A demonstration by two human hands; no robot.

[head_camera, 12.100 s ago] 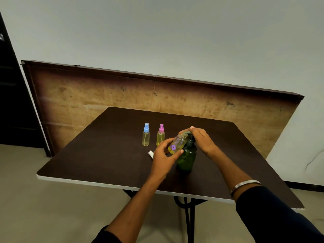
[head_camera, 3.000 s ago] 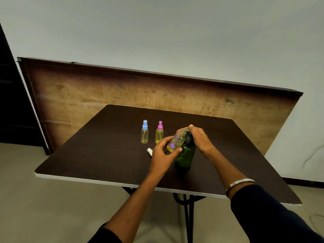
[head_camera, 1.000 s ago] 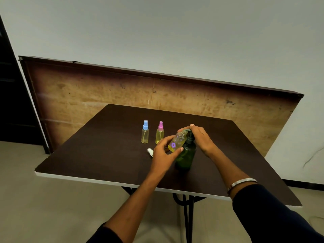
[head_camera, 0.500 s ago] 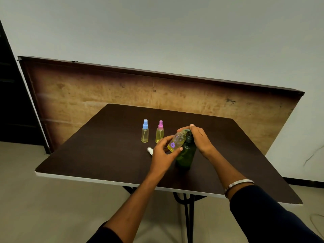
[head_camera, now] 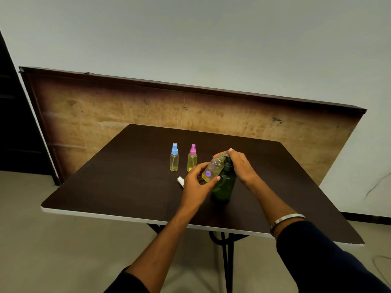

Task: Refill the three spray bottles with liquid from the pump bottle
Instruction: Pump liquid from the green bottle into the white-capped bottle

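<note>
Right, on the bench [head_camera: 118, 187]: blue-capped bottle [head_camera: 174, 157], pink-capped bottle [head_camera: 192, 158] upright, white cap [head_camera: 180, 180] lying nearby. Your left hand [head_camera: 196, 182] grips the uncapped spray bottle [head_camera: 212, 169], tilted to the pump bottle [head_camera: 224, 183]; your right hand [head_camera: 240, 166] curls over its pump head.
</note>
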